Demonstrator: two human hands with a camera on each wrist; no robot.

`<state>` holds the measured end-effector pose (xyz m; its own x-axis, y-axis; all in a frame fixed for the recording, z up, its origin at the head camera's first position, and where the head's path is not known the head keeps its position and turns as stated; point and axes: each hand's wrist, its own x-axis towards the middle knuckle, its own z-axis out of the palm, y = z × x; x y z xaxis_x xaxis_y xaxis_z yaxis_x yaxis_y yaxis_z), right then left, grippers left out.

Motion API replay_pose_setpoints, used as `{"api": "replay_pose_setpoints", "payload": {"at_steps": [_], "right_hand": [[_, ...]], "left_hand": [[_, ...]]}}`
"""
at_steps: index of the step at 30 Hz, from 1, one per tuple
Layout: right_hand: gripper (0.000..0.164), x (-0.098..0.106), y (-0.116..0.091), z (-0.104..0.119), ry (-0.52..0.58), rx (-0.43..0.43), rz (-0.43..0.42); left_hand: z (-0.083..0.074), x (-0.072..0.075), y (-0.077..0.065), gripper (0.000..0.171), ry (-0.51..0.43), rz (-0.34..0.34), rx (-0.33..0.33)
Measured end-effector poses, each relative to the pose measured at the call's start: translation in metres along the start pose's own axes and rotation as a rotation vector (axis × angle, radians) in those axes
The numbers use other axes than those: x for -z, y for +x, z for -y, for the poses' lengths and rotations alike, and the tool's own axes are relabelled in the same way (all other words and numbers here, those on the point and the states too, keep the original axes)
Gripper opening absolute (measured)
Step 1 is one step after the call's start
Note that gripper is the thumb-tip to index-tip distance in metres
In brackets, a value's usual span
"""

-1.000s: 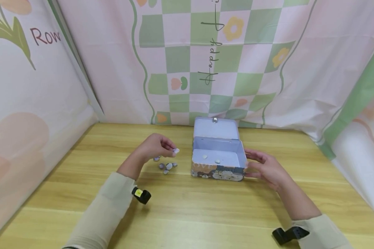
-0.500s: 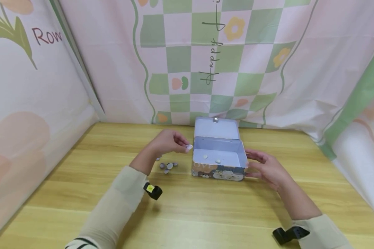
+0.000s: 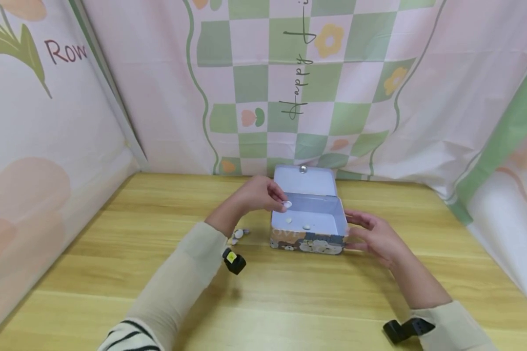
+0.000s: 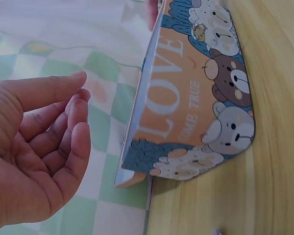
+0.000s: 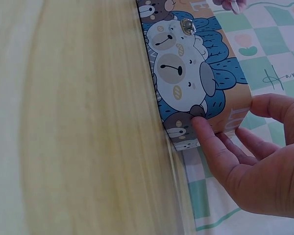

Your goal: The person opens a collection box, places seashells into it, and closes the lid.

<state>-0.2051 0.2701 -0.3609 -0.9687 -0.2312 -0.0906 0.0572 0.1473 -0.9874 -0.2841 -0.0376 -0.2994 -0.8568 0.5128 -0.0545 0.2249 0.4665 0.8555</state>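
In the head view my left hand (image 3: 263, 194) pinches a small whitish shell-like piece (image 3: 287, 204) over the left side of an open hinged tin box (image 3: 307, 243). The left wrist view shows that hand (image 4: 49, 132) with thumb and fingers bent together, the piece hidden from this side. Two pale pieces (image 3: 289, 221) lie apart on the box floor. My right hand (image 3: 377, 238) rests its spread fingertips against the box's right end. Seen from the right wrist, its fingers (image 5: 213, 144) touch the bear-printed wall near a corner.
A small cluster of similar pieces (image 3: 239, 234) lies on the wooden table (image 3: 290, 297), left of the box and partly behind my left wrist. The box's raised lid (image 3: 305, 181) leans back near the checkered cloth (image 3: 285, 87) at the table's rear. Cloth also lines both sides.
My left hand has moved right with the pinched piece, from above the loose pieces to over the box's left side. The right hand and the box have stayed put.
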Motion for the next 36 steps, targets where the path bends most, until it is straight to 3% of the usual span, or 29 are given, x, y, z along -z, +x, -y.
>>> {"api": "replay_pose_setpoints", "payload": {"at_steps": [7, 15, 26, 36], "right_hand": [[0.066, -0.001, 0.000, 0.000, 0.005, -0.002, 0.002], [0.065, -0.001, 0.001, 0.000, 0.015, -0.003, 0.000], [0.065, 0.000, 0.003, -0.001, 0.009, -0.003, -0.003], [0.065, 0.000, 0.001, -0.002, 0.011, 0.002, -0.005]], "left_hand": [[-0.020, -0.006, 0.015, 0.014, 0.089, 0.029, 0.007], [-0.036, -0.012, 0.031, 0.012, 0.085, 0.060, 0.039], [-0.030, -0.018, 0.052, 0.012, 0.101, 0.039, 0.125], [-0.022, -0.028, 0.063, 0.013, 0.164, 0.017, 0.158]]}}
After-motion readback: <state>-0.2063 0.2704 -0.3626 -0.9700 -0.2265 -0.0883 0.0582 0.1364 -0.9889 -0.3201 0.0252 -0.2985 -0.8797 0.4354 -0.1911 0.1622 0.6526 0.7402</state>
